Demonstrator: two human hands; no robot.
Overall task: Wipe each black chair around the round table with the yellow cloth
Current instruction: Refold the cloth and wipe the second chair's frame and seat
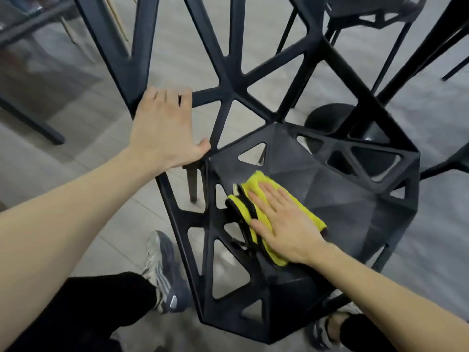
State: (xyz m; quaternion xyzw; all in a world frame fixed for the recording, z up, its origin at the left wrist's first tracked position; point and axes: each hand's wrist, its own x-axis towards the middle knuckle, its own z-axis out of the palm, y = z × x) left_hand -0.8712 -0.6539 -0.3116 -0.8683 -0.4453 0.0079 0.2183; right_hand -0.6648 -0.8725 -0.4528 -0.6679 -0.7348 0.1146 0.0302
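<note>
A black chair (350, 199) with triangular cut-outs fills the middle of the view, its seat below me and its latticed backrest rising to the upper left. My left hand (165, 130) grips the backrest's lower left edge, fingers curled over the frame. A folded yellow cloth (256, 184) with a dark hem lies on the seat's left part. My right hand (281, 222) lies flat on top of the cloth, fingers spread and pointing to the upper left, pressing it onto the seat.
The round table's dark pedestal base (327, 123) shows through the chair at right. Another black chair (368, 13) stands at the top right. A dark table leg (30, 120) crosses the left side. My two shoes (162, 270) stand on grey floor tiles.
</note>
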